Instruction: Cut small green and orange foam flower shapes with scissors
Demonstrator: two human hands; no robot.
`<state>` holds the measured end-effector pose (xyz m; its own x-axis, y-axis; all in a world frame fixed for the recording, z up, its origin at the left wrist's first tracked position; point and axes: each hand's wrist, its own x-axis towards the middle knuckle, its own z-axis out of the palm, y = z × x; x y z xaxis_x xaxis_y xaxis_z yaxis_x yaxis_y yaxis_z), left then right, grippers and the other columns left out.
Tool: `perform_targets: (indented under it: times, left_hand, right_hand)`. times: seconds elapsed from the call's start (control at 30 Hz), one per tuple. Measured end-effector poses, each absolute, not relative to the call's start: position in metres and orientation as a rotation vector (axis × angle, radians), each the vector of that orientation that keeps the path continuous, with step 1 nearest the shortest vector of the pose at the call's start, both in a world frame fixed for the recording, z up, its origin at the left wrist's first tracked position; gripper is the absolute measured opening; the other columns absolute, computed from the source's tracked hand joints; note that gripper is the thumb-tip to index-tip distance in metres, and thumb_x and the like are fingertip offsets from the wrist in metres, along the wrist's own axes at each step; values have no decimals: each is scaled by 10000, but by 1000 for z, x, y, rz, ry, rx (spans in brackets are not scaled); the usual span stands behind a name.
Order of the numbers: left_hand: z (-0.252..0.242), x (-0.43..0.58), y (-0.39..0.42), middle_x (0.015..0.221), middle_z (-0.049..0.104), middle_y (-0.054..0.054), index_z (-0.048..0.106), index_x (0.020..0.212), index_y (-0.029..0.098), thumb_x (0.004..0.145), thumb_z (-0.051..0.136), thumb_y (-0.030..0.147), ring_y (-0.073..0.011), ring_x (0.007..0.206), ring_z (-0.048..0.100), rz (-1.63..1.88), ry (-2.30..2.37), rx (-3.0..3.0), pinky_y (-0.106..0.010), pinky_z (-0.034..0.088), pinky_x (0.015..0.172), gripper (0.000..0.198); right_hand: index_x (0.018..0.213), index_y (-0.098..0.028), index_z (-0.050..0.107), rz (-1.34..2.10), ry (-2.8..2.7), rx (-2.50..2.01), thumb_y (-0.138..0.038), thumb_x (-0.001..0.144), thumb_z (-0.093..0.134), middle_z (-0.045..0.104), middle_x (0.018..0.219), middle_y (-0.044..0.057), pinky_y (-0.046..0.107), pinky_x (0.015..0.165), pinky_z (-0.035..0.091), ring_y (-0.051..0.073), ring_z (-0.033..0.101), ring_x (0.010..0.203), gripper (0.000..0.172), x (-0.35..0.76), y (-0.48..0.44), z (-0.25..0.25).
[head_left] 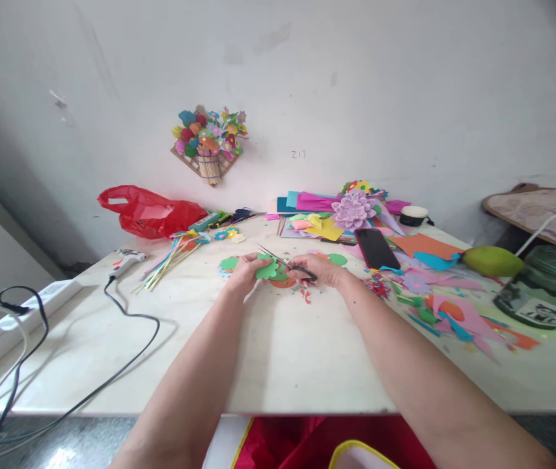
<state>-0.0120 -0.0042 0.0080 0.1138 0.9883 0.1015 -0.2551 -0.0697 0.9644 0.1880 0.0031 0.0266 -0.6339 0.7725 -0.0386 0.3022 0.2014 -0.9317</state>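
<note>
My left hand (243, 268) is closed on a green paper cut-out (267, 269) with scalloped edges, held just above the white table (268, 352). My right hand (321, 270) grips a pair of scissors (282, 262) by the handles. The blades point up and left and reach over the green cut-out. An orange paper piece (282, 283) lies under the hands, and small red scraps (305, 296) lie in front of them. Another green piece (230, 264) lies left of my left hand.
A black phone (376, 249), coloured paper sheets (317, 215) and a purple paper flower (353, 212) lie behind. Paper scraps (448, 312), a green fruit (493, 261) and a glass jar (549, 286) sit right. A red bag (151, 212), a glue gun (129, 258), its cable (126, 319) and coloured sticks (170, 260) are left.
</note>
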Motion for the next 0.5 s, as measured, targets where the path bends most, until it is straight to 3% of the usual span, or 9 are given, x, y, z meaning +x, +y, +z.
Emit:
perform_targets:
  times: [0.5]
  left_hand:
    - [7, -12, -3, 549, 645, -44, 656, 591, 121, 520, 772, 245, -120, 440, 540, 1289, 883, 1141, -247, 404, 458, 184]
  right_hand:
    - [817, -139, 575, 1455, -2047, -966, -454, 672, 697, 481, 496, -70, 174, 351, 227, 42, 388, 370, 368, 189, 8, 21]
